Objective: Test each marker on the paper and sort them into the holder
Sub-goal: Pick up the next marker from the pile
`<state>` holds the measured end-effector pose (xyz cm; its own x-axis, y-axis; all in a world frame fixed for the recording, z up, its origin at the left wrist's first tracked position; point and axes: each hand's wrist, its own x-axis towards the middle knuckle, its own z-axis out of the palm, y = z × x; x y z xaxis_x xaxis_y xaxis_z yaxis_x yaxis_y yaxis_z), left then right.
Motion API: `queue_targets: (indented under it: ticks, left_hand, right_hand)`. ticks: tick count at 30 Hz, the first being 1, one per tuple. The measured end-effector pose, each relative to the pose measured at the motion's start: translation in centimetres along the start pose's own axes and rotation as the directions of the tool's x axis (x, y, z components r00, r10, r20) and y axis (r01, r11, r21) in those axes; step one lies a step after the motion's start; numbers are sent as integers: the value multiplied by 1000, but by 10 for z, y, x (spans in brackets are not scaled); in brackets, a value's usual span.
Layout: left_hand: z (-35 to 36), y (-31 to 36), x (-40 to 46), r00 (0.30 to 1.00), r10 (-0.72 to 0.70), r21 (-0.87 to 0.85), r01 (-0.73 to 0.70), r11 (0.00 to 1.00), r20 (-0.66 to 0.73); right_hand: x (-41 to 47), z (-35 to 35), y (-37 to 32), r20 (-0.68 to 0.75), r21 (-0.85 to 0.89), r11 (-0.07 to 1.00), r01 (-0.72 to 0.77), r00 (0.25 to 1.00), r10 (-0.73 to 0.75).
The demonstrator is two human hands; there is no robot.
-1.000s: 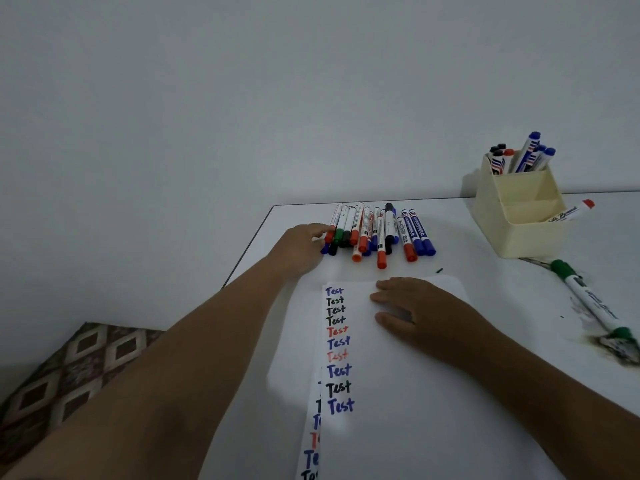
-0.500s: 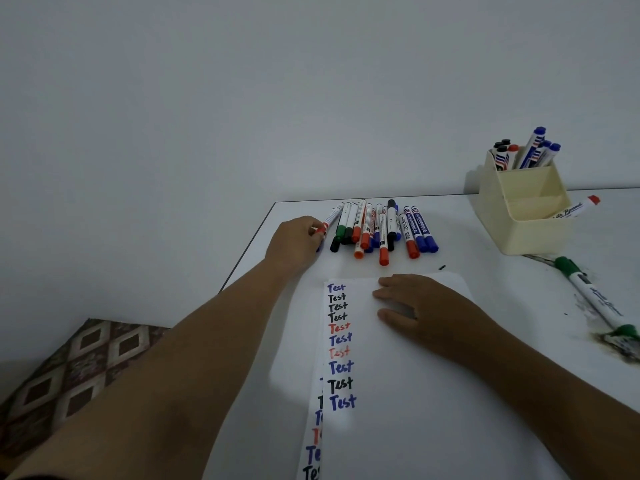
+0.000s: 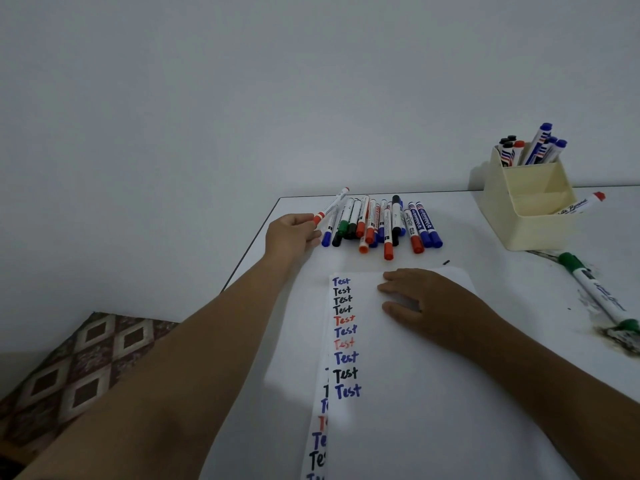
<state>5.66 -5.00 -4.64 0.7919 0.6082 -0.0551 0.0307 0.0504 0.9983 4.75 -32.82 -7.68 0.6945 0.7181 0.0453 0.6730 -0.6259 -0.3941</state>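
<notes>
The left hand (image 3: pixel 294 233) pinches a red-capped marker (image 3: pixel 331 206) by its cap end, fingers curled round it, near the table's (image 3: pixel 485 271) far left corner; the marker's white barrel angles up and away toward the far edge, its printing too small to read. Just beside it, along the far edge, lies the row of untested markers (image 3: pixel 384 223), caps toward the person in blue, black, green, red and orange; they overlap, so an exact count cannot be made. The right hand (image 3: pixel 426 303) lies flat on the paper (image 3: pixel 415 393), fingers straight and together, pressing near the sheet's far edge. Down the sheet's left side runs a column of the word "Test" in blue, black and red; a second sheet under it shows only cut-off letter fragments at its left margin, and both sheets run out of view at the near edge. The cream holder (image 3: pixel 523 202) stands near the far right of the table, its rear compartment holding black-, red- and blue-capped markers upright; its front compartments are seen only partly. A red-tipped marker (image 3: pixel 581 204) pokes out behind the holder's right side, mostly hidden. A green marker (image 3: pixel 595 292) lies toward the right edge, its near end over a dark smudged stain.
</notes>
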Motion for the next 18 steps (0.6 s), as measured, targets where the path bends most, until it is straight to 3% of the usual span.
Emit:
queue_targets:
  ticks: [13,18]
  left_hand:
    - [-33,-3,-15,997,-68,-190,61,980,-29]
    - [-44,0,-23,994,-108,-214,104,971,-5]
  right_hand:
    - [-1,0,-2,24,-7,1000,-6,1000,6]
    - [1,-11,-8,121,-83,997,-1,993,11]
